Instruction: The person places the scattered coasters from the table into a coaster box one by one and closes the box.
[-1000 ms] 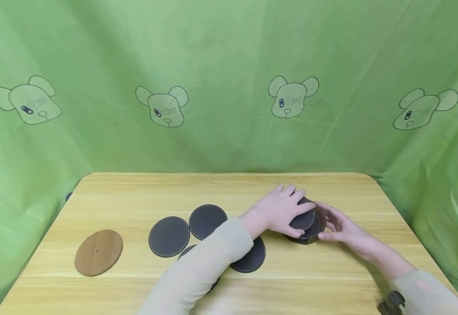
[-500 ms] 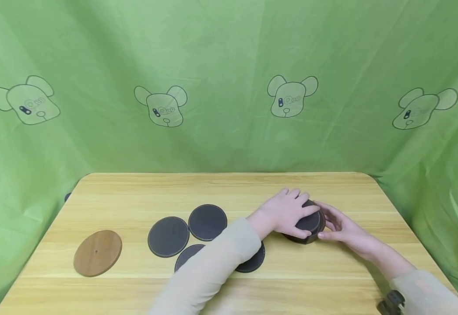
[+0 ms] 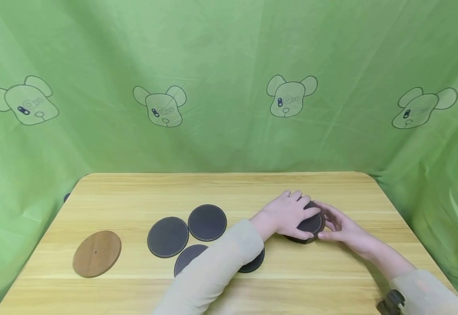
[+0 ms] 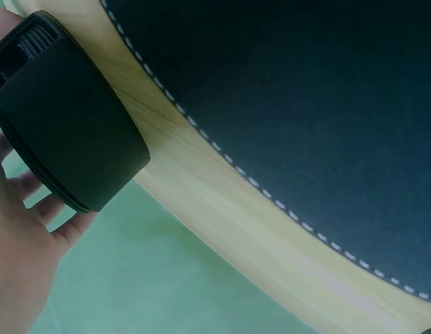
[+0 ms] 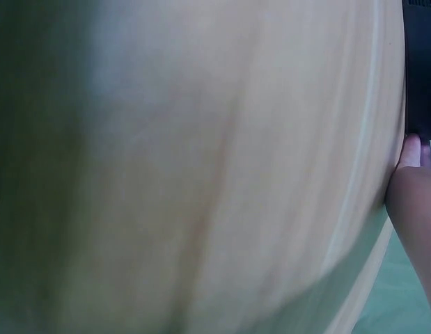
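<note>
In the head view, my left hand (image 3: 286,215) spans a round black coaster (image 3: 312,224), thumb on the near side and fingers over the far side. The coaster sits at the top of a dark round coaster holder (image 3: 304,240). My right hand (image 3: 341,227) grips the holder's right side between thumb and fingers. In the left wrist view, the holder (image 4: 72,125) shows a side slot with layered edges. A large stitched coaster (image 4: 292,132) fills much of that view. The right wrist view shows only part of the black holder (image 5: 422,69).
Several black coasters, one at the left (image 3: 167,237) and one farther back (image 3: 207,222), lie flat on the wooden table (image 3: 134,297); my left sleeve hides part of the group. A brown wooden disc (image 3: 96,253) lies farther left. A green curtain (image 3: 221,148) surrounds the table.
The coaster under my left hand has gone right and down, from tilted above the holder to level in its top. My left hand moved with it; the right hand stayed in place.
</note>
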Demonstrator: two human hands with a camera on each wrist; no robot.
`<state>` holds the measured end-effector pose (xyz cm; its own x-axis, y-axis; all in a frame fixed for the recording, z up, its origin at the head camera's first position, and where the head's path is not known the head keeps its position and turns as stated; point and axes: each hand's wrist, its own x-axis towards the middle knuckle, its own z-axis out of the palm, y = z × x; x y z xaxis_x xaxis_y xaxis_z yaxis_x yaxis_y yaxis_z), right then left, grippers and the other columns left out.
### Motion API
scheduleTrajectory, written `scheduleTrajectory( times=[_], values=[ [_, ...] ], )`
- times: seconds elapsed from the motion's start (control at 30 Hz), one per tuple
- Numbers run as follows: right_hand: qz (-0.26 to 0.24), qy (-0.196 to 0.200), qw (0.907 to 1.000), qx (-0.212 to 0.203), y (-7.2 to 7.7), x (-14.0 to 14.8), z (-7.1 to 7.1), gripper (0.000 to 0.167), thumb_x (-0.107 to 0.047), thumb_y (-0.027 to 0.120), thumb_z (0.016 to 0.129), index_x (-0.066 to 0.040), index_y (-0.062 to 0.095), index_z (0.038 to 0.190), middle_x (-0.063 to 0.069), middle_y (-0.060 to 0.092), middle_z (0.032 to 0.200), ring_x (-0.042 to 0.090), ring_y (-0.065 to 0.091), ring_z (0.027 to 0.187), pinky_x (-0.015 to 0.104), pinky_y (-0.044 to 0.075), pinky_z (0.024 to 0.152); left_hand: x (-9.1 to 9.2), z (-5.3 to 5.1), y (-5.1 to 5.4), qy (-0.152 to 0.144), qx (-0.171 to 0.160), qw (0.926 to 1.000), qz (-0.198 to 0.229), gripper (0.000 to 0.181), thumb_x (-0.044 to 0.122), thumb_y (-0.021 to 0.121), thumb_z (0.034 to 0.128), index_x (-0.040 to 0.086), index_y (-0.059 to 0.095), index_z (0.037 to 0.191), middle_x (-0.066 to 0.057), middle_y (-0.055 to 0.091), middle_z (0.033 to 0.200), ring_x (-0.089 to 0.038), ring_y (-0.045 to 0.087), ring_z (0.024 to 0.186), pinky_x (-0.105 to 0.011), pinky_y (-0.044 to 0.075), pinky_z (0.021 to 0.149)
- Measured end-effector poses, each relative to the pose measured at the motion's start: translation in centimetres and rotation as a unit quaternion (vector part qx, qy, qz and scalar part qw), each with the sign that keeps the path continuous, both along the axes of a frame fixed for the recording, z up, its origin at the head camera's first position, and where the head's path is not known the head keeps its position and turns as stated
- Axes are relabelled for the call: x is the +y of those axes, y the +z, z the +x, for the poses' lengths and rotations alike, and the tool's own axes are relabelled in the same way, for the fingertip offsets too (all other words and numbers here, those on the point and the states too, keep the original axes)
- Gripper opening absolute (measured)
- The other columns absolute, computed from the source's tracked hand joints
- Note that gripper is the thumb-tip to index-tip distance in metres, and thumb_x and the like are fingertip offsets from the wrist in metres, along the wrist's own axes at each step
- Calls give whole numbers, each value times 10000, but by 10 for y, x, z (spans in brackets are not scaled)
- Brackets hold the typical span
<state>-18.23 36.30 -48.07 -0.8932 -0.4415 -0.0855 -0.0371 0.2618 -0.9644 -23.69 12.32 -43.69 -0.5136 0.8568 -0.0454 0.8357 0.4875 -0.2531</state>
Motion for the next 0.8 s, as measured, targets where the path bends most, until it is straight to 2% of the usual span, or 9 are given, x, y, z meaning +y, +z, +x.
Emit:
scheduleTrajectory(
  times=[0.1, 0.23, 0.33, 0.53, 0.63, 0.7, 0.8],
  values=[
    [-1, 4, 10000, -9, 0, 0, 0, 895, 21, 676, 975, 14, 127, 1682, -111, 316, 1673, -181, 488, 1310, 73, 409, 1059, 1, 1, 0, 43, 5, 10000, -43, 782, 825, 342, 986, 416, 303, 1652, 82, 436, 1583, -137, 398, 1449, -340, 362, 1194],
    [-31, 28, 10000, 6, -1, 1, -1, 892, 26, 673, 976, 11, 130, 1683, -208, 339, 1611, -177, 488, 1313, 73, 408, 1060, 1, 1, 0, 73, -6, 10000, -55, 784, 836, 322, 986, 415, 316, 1647, 83, 430, 1596, -136, 393, 1459, -340, 357, 1202],
    [-44, 36, 10000, 43, -1, 1, -1, 892, 32, 672, 972, 10, 134, 1683, -206, 339, 1627, -180, 484, 1317, 68, 398, 1064, 1, 1, 0, 56, 45, 9999, -77, 762, 814, 324, 1003, 410, 322, 1648, 75, 426, 1610, -143, 390, 1472, -348, 360, 1209],
    [-18, 40, 9999, 92, -1, 0, -1, 896, 36, 674, 967, 18, 133, 1681, 76, 227, 1769, -193, 468, 1324, 56, 379, 1071, 1, 1, -2, -9, 156, 9998, -158, 710, 754, 342, 1038, 391, 330, 1649, 60, 424, 1620, -149, 384, 1494, -351, 360, 1227],
    [-27, 55, 9999, 107, -2, 1, -1, 893, 41, 669, 967, 20, 132, 1680, 143, 195, 1770, -189, 470, 1327, 56, 378, 1072, 0, 0, -1, -31, 134, 9998, -132, 691, 739, 355, 1044, 384, 358, 1636, 59, 432, 1616, -147, 394, 1488, -348, 364, 1225],
    [-52, 58, 9999, 127, -2, 1, -1, 891, 47, 667, 966, 22, 133, 1679, 97, 228, 1768, -185, 471, 1333, 54, 373, 1076, -1, 0, 0, -48, 125, 9998, -118, 674, 728, 360, 1049, 378, 377, 1625, 62, 442, 1610, -140, 408, 1478, -343, 367, 1222],
    [-108, 59, 9998, 144, -2, 2, -1, 888, 56, 666, 963, 30, 137, 1675, -100, 357, 1694, -170, 480, 1338, 52, 370, 1077, -4, -1, 1, -98, 146, 9997, -141, 650, 715, 369, 1054, 368, 405, 1604, 62, 461, 1593, -132, 429, 1463, -342, 369, 1216]
  ],
)
